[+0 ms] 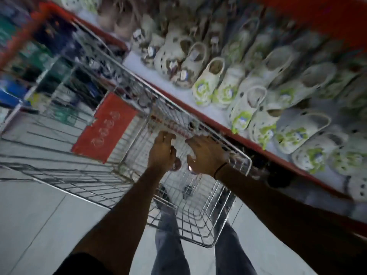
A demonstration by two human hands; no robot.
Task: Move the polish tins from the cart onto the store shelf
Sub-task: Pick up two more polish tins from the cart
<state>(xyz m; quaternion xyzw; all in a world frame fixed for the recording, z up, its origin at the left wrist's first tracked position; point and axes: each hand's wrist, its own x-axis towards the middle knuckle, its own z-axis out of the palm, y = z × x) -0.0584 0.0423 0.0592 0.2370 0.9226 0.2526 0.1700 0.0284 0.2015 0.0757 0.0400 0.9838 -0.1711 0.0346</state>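
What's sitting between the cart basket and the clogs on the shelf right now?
In the head view, only the cart's wire side, the shelf's red front edge and a bare white strip of shelf separate them. Both hands, left and right, are inside the basket.

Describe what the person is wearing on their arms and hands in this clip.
Both forearms are bare, with no gloves. The right hand has a thin dark band at the wrist and what looks like a ring on one finger, though blur makes that uncertain. The left hand shows nothing worn. A dark short sleeve edges the left upper arm.
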